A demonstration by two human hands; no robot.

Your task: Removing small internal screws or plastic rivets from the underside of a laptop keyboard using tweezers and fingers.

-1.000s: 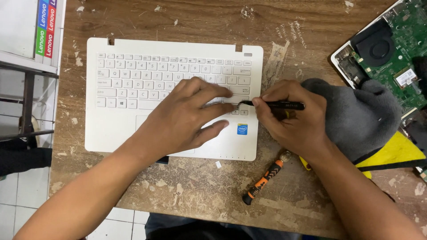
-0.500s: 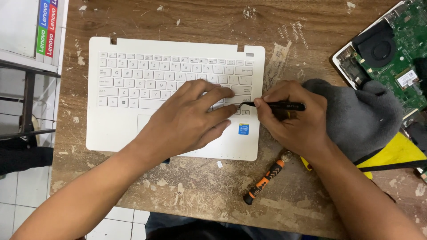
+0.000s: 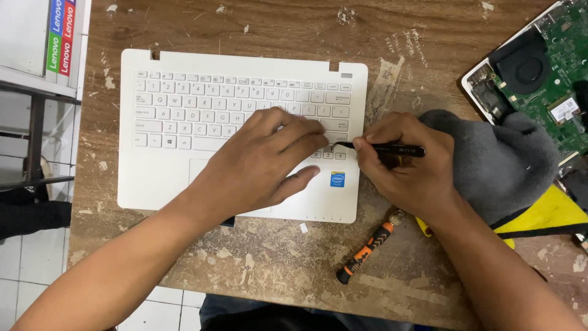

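White laptop base [image 3: 184, 184], one, lies on the worn bench [image 3: 275, 270]. Left hand [image 3: 263, 162] rests flat on its keys, fingers spread, gripping nothing. Right hand [image 3: 401, 162] pinches one black tweezers [image 3: 383, 148], tip at the keyboard's lower right. One orange screwdriver [image 3: 366, 248], one grey cloth [image 3: 496, 162], one circuit board [image 3: 539, 73] lie nearby.

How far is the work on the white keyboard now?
Done: the white laptop keyboard deck lies detached on the wooden table. In hand: the left hand presses the keys; the right hand points black tweezers at a lower-right key. Left: the orange screwdriver lies unused; the other opened laptop waits.
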